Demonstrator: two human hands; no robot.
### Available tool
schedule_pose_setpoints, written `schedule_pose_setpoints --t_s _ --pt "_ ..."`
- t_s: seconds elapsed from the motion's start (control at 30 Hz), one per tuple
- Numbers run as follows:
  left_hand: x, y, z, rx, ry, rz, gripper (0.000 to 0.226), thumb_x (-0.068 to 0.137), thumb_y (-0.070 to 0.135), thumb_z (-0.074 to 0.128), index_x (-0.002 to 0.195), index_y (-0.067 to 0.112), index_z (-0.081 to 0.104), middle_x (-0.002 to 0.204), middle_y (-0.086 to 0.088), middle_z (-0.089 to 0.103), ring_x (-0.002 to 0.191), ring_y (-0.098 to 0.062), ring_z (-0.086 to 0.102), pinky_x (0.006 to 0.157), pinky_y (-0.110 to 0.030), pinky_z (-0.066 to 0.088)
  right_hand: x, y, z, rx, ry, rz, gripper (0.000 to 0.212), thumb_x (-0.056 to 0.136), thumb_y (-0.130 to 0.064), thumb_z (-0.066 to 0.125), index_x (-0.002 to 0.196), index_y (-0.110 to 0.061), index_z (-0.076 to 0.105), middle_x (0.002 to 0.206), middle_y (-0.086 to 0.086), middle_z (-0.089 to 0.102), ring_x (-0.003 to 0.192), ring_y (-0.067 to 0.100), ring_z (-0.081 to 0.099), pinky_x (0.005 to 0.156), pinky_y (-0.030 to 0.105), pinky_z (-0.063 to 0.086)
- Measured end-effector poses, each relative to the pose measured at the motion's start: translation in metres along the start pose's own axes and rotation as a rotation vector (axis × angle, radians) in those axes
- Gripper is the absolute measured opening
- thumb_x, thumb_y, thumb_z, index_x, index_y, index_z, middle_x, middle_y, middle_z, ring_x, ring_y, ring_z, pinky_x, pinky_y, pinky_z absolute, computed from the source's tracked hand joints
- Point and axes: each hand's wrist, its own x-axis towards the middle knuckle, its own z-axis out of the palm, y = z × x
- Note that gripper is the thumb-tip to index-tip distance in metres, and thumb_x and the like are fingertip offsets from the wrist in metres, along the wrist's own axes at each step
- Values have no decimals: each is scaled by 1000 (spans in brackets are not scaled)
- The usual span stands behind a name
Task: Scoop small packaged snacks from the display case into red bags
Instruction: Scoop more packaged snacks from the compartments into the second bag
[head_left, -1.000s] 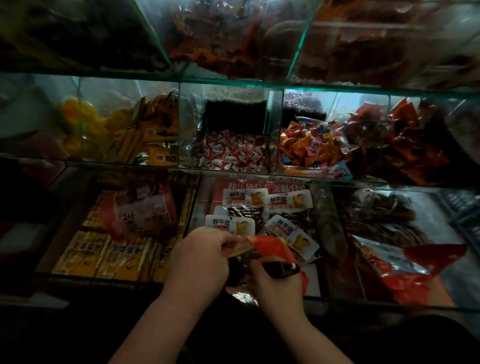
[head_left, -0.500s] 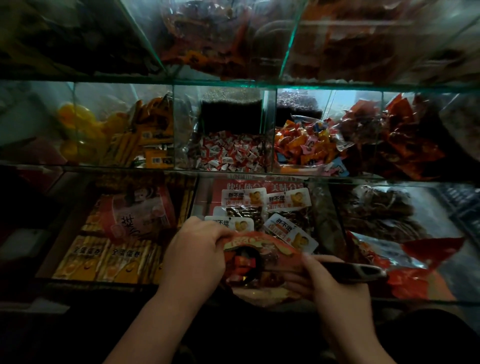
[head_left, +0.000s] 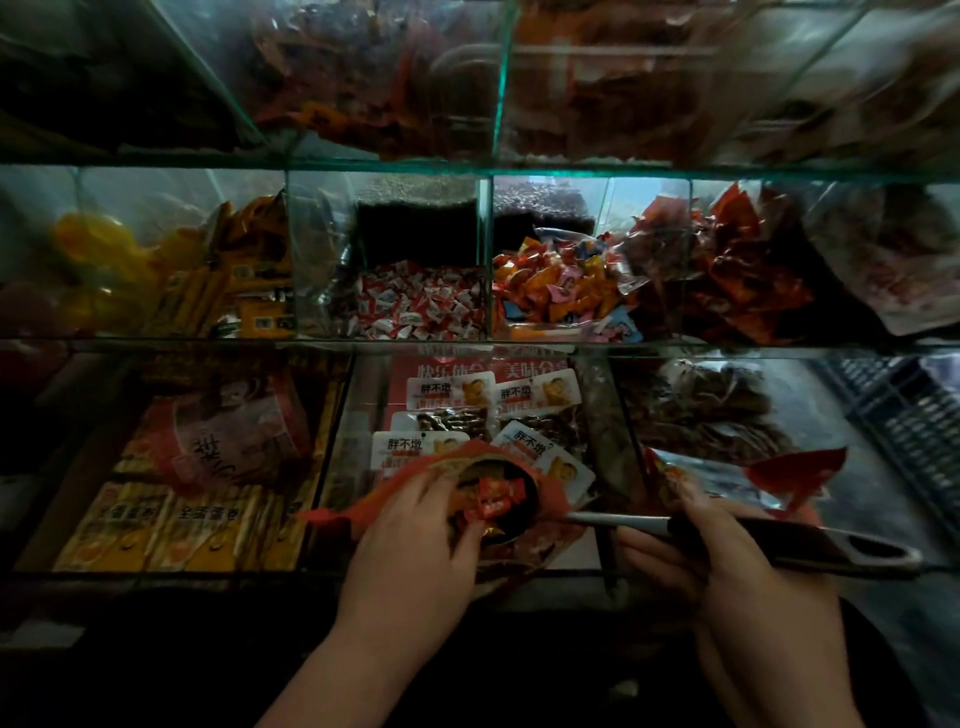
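My left hand (head_left: 415, 540) grips the rim of a red bag (head_left: 363, 512) and holds its mouth open above the front middle compartment. Small red-wrapped snacks (head_left: 496, 499) lie in the dark bowl of a scoop inside the bag's mouth. My right hand (head_left: 727, 571) grips the scoop's long dark handle (head_left: 810, 543), which points to the right. Below the bag lie white-labelled snack packs (head_left: 452, 395).
The glass display case (head_left: 488, 171) has tiers of compartments: red-white candies (head_left: 421, 306), orange and pink candies (head_left: 561, 291), red packets (head_left: 727, 270), yellow packs (head_left: 156, 525) at the lower left. A torn red bag (head_left: 795, 470) lies in the lower right bin. A dark crate (head_left: 914, 415) stands far right.
My right hand has drawn the scoop handle out to the right. The bag's mouth has opened wider, and the scoop's bowl with red snacks now shows inside it.
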Motion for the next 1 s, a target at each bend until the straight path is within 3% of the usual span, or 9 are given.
schedule_pose_setpoints --t_s 0.1,0.2,0.27,0.37,0.6,0.8,0.9,1.0 --pt "1 1 6 -27 -50 24 66 97 66 34 154 34 33 160 17 30 147 -5 24 120 -33 28 -14 -15 -4 60 -72 10 7 93 -17 63 90 -10 65 81 15 74 65 35 76 48 28 58" --pt "0 1 7 -84 -17 61 69 96 71 24 155 37 31 160 20 27 147 -1 22 119 -27 22 -29 -29 -5 90 -184 4 5 73 -9 68 68 -12 69 65 14 73 67 40 75 50 30 59" --pt "-2 1 8 -107 17 78 70 96 72 20 156 37 31 160 21 26 148 0 20 119 -27 21 -35 -33 -6 77 -229 6 9 63 -7 67 59 -14 72 68 20 73 71 42 75 53 31 60" --pt "-3 2 10 -79 25 101 71 96 71 16 156 37 32 162 19 24 150 -3 16 123 -34 20 -41 -34 -5 74 -270 21 12 58 -2 68 60 -12 74 75 29 72 74 44 75 55 32 60" --pt "-2 11 0 -9 71 154 63 102 58 19 155 30 37 164 11 25 151 -2 7 122 -27 -4 -61 -43 3 97 -334 -38 14 54 1 67 59 -11 72 75 30 72 71 40 75 53 28 59" --pt "31 38 -35 70 191 309 59 105 51 21 152 23 43 162 5 33 153 -11 16 125 -31 -5 -62 -68 9 213 -310 -147 15 57 -1 64 61 -14 72 64 25 71 64 37 75 51 26 59" --pt "69 56 -47 76 155 363 57 105 48 24 153 23 42 162 2 34 153 -14 17 127 -38 -1 -50 -81 21 276 -287 -159 15 78 9 59 82 -6 61 60 17 71 63 31 76 52 25 60" --pt "115 78 -52 102 85 428 52 107 44 31 153 24 41 162 1 35 151 -18 22 126 -47 11 -35 -96 34 350 -229 -140 10 95 1 53 88 -6 55 55 5 70 64 22 76 56 23 61"
